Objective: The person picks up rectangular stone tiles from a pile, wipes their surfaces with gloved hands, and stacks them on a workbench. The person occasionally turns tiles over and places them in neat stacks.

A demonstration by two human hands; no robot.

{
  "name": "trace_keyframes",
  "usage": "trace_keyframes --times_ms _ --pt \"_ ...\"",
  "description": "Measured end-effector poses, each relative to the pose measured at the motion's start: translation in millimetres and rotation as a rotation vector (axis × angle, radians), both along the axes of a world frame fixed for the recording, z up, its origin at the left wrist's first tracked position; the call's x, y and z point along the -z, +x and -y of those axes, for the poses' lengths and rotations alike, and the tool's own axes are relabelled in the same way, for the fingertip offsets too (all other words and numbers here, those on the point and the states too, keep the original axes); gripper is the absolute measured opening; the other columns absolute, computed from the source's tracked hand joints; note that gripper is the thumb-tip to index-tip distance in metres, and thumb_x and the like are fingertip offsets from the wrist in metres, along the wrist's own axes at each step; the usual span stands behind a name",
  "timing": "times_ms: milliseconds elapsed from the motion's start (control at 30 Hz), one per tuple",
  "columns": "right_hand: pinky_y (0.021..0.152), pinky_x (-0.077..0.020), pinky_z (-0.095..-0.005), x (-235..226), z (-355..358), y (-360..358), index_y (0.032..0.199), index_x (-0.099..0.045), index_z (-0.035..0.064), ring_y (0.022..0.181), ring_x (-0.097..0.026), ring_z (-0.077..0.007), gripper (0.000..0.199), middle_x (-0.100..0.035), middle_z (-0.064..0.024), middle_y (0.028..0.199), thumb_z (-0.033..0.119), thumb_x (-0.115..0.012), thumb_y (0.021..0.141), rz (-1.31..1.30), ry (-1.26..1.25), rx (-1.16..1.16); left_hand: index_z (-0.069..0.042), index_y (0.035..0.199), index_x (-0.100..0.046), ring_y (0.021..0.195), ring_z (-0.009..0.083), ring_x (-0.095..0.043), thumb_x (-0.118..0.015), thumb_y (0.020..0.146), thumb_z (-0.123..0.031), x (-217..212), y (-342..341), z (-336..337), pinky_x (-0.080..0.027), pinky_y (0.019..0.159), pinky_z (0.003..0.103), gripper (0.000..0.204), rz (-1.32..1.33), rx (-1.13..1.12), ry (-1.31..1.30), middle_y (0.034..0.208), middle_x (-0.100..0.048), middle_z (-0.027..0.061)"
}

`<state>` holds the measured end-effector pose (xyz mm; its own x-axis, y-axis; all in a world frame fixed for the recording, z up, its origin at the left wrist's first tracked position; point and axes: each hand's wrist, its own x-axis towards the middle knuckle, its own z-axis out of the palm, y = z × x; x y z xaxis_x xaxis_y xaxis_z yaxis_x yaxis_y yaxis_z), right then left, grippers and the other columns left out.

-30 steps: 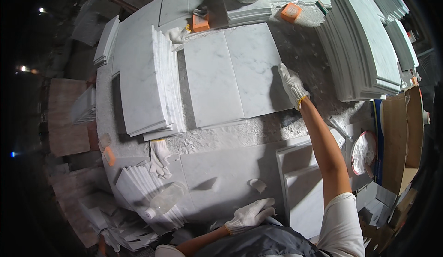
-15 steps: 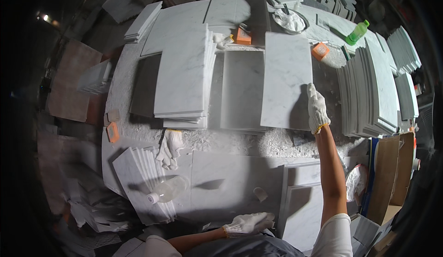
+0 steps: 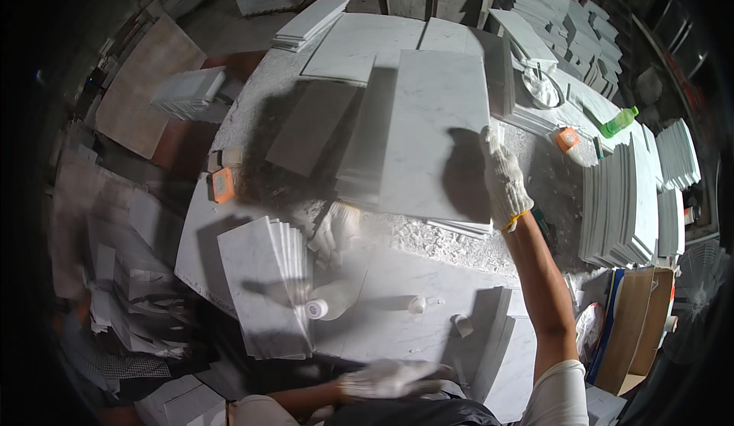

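Note:
My right hand (image 3: pixel 505 185), in a white knit glove with a yellow cuff, grips the right edge of a large white marble tile (image 3: pixel 437 113). That tile is raised and partly covers a stack of tiles (image 3: pixel 462 227), whose edges show under its lower side. A greyish tile in shadow (image 3: pixel 367 139) sticks out on its left. Close to my waist, my gloved left hand (image 3: pixel 394 380) is somewhat blurred; its fingers stretch to the right and nothing shows in them. A loose white glove (image 3: pixel 334 231) lies on the table, left of the stack's lower edge.
Fanned tiles (image 3: pixel 267 288) and a clear bottle (image 3: pixel 336 298) lie front left. Tall tile stacks (image 3: pixel 619 204) stand right, near an orange block (image 3: pixel 566 139), a green bottle (image 3: pixel 619 123) and a bowl of white material (image 3: pixel 541 90). A cardboard box (image 3: pixel 634 327) is at front right.
The view has swung left. My right hand has carried the marble tile leftward across the table, over the left stack. My left hand stays near my waist.

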<state>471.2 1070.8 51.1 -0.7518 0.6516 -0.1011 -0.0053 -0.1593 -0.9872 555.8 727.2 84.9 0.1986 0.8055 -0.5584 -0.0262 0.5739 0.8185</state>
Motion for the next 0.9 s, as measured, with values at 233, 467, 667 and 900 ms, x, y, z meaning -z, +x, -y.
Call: trace_keyframes --times_ms 233,467,667,900 --pt "0.087 -0.0538 -0.0293 -47 100 -38 0.129 -0.067 -0.0024 0.096 -0.063 -0.0107 0.05 -0.072 -0.0041 0.106 0.042 -0.056 0.108 -0.068 -0.058 -0.075 -0.001 0.136 -0.057 0.116 0.02 -0.065 -0.062 0.105 -0.023 -76 -157 53 -0.054 0.1 0.036 0.038 -0.501 -1.157 0.524 0.121 -0.068 0.012" --pt "0.079 -0.053 -0.0251 -80 149 -73 0.128 -0.065 -0.0014 0.094 -0.067 -0.0103 0.05 -0.072 -0.0041 0.104 0.043 -0.056 0.108 0.344 0.251 -0.212 -0.008 0.128 -0.067 0.106 0.0102 -0.06 -0.074 0.097 -0.037 -40 -246 13 -0.05 0.095 0.029 0.043 -0.18 -1.328 0.287 0.116 -0.066 0.0001" --pt "0.079 -0.0625 -0.0341 -79 113 -30 0.141 -0.055 -0.0044 0.097 -0.074 -0.0207 0.052 -0.073 -0.0137 0.113 0.037 -0.055 0.108 0.068 0.296 -0.306 -0.003 0.124 -0.068 0.1 0.0098 -0.064 -0.074 0.097 -0.029 13 -340 39 -0.053 0.088 0.027 0.038 -0.45 -1.324 0.161 0.111 -0.069 0.0004" --pt "0.078 -0.0623 -0.0318 -30 42 157 0.139 -0.06 -0.0005 0.093 -0.073 -0.0191 0.047 -0.072 -0.0135 0.114 0.034 -0.057 0.107 0.357 0.351 0.158 0.007 0.125 -0.066 0.103 0.0125 -0.068 -0.073 0.097 -0.015 96 -459 36 -0.054 0.092 0.026 0.036 -0.345 -1.157 0.177 0.115 -0.072 0.0071"
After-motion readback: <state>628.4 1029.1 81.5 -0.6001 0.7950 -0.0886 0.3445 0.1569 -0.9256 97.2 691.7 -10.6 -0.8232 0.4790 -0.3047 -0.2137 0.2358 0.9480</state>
